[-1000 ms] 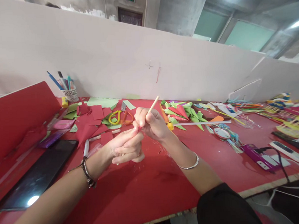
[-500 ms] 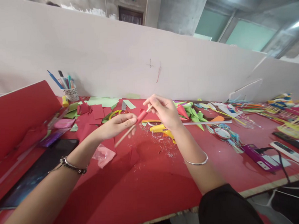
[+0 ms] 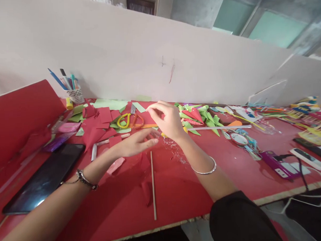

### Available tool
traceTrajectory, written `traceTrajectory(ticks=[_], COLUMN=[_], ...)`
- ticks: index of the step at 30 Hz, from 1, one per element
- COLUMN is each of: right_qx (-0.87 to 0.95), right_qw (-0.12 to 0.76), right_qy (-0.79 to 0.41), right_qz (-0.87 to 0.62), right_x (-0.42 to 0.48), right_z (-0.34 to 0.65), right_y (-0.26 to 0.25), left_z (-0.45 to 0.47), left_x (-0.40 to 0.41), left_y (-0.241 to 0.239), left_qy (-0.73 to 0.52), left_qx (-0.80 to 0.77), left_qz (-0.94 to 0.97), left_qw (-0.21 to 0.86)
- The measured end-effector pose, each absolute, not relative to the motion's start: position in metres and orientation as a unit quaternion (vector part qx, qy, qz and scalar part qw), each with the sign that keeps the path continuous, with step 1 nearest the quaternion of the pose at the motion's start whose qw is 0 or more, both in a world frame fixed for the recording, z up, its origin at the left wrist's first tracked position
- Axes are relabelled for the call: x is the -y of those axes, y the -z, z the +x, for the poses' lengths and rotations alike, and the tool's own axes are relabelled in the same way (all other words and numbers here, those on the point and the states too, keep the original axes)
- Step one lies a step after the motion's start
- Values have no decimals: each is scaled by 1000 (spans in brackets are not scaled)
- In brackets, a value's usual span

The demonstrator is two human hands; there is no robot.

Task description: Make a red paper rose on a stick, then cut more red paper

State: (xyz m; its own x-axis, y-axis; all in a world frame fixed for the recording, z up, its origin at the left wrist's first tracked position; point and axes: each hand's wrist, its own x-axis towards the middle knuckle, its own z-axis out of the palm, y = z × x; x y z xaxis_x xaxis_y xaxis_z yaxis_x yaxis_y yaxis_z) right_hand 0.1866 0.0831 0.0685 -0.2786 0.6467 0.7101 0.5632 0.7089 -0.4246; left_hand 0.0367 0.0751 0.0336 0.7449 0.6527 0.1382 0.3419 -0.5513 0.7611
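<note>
My left hand (image 3: pixel 136 142) hovers over the red table with its fingers loosely apart and nothing in them. To its right and a little higher, my right hand (image 3: pixel 168 122) has thumb and forefinger pinched together; whatever may be between the tips is too small to make out. A thin wooden stick (image 3: pixel 153 187) lies on the table below both hands. Beside it rests a small curled piece of red paper (image 3: pixel 146 193). Just behind my hands are scissors with yellow and orange handles (image 3: pixel 123 121). A yellow tool is mostly hidden by my right hand.
Red paper pieces (image 3: pixel 105 115) and green scraps lie at the back left, near a pen cup (image 3: pixel 75 94). A black phone (image 3: pixel 46 177) lies at left. Green and red paper cones (image 3: pixel 195 115) are piled back right. A purple power strip (image 3: pixel 276 165) with cables stands at right.
The wooden stick and the rolled red paper have left my hands and now lie on the table. My left hand has opened; my right hand stays raised, pinched. The view has tilted down slightly.
</note>
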Motion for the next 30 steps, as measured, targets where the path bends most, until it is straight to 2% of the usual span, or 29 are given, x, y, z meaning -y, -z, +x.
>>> traceTrajectory(ticks=[5,8,12,15,18,23,27,30], right_qx=[865,896,908,924,924,936,951,949], right_qw=[367,316,240,128,81,78,36,7], right_qy=[-99,-136,-179,-189,-192,-110,3,76], right_qz=[-327,-280,-293,-306,-321,-324,-306,-305], right_x=[-73,-61,-43,-31,-22,-14,-10,-6], right_z=[189,194,207,214,216,217,223,230], right_y=[-75,-80,-77,-56,-26,10,16,15], left_z=[31,26,19,17,18,21,16,9], left_x=[-65,-54,-32,-18,-10,-4,-1,-6], left_y=[-34,-32,-20,-8,2,6,2,-5], left_qy=[-43,-37,-54,-50,-57,-43,-30,-62], left_qx=[-240,-243,-235,-227,-232,-210,-166,-182], left_qz=[906,918,930,938,944,965,982,977], left_qw=[345,312,277,256,227,153,89,89])
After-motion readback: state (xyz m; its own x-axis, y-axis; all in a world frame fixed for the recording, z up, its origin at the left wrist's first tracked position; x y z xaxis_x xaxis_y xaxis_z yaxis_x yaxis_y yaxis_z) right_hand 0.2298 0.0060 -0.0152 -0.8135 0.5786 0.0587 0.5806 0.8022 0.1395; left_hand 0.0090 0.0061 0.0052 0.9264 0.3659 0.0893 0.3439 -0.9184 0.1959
